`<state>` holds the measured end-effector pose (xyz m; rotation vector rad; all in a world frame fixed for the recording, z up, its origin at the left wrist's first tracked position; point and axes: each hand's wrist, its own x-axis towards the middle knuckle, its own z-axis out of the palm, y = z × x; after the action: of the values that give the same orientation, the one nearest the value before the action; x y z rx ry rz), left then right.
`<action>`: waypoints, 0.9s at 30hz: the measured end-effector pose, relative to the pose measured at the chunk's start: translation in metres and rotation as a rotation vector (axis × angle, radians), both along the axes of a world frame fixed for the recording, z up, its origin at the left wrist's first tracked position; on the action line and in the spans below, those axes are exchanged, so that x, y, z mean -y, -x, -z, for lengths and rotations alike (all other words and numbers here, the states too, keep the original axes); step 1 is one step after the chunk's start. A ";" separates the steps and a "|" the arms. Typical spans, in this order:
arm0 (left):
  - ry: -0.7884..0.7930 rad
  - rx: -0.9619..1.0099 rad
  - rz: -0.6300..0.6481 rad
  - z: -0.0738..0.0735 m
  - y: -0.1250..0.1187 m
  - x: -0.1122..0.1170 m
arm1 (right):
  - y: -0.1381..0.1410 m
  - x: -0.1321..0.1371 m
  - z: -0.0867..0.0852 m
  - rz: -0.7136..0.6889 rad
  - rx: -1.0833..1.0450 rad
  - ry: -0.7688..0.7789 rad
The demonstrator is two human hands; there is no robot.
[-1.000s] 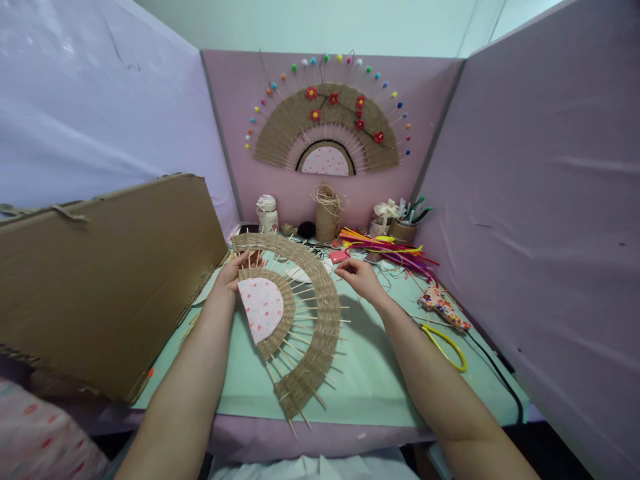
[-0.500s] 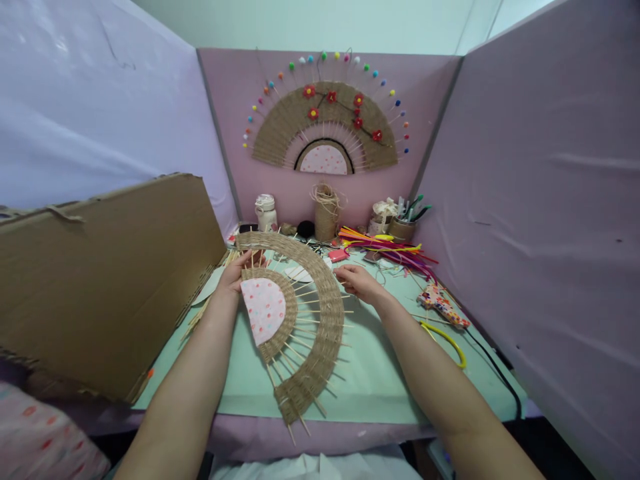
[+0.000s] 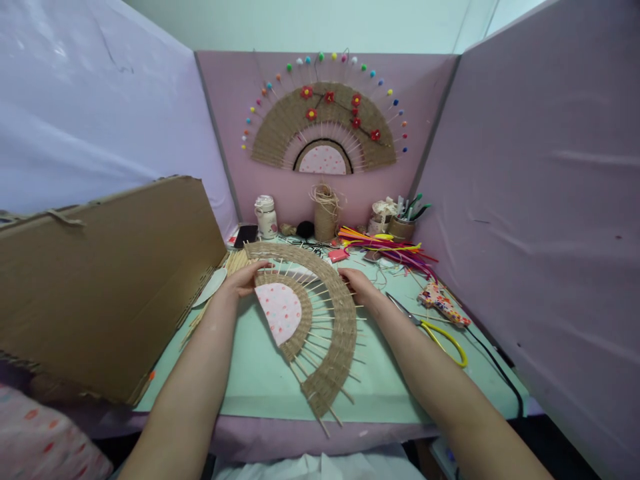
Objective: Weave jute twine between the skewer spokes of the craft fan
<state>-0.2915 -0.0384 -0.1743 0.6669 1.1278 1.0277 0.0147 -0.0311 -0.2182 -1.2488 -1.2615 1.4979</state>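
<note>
A half-round fan woven of jute twine on wooden skewers (image 3: 327, 320) lies on the mint-green table (image 3: 260, 373), its pink dotted centre (image 3: 281, 310) facing up. My left hand (image 3: 245, 279) grips its upper left edge, fingers curled over the inner woven band. My right hand (image 3: 356, 281) holds the outer woven band at the upper right, fingers closed on the rim.
A large brown cardboard sheet (image 3: 100, 280) leans at the left. Yellow-handled scissors (image 3: 435, 333) and a floral glue gun (image 3: 440, 303) lie to the right. At the back stand a twine spool (image 3: 325, 213), a white jar (image 3: 266, 215), coloured pipe cleaners (image 3: 390, 248) and a pen cup (image 3: 403, 227). A finished fan (image 3: 325, 127) hangs on the pink wall.
The fan has shifted right and turned slightly. My right hand moved from hovering off its rim to gripping the outer band; my left hand stayed on the upper left edge.
</note>
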 end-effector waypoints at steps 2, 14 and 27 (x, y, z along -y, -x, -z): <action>0.010 -0.033 0.093 -0.002 -0.001 0.003 | -0.002 -0.005 0.003 0.053 -0.033 0.059; -0.006 0.123 0.050 0.002 -0.051 0.030 | -0.019 -0.008 -0.019 0.211 -0.264 0.069; -0.044 0.223 -0.035 0.001 -0.048 0.035 | -0.025 0.006 -0.045 0.134 -0.267 -0.067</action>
<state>-0.2437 -0.0738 -0.1750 0.5538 0.9271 1.1299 0.0392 -0.0368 -0.1728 -1.0303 -1.0239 1.4585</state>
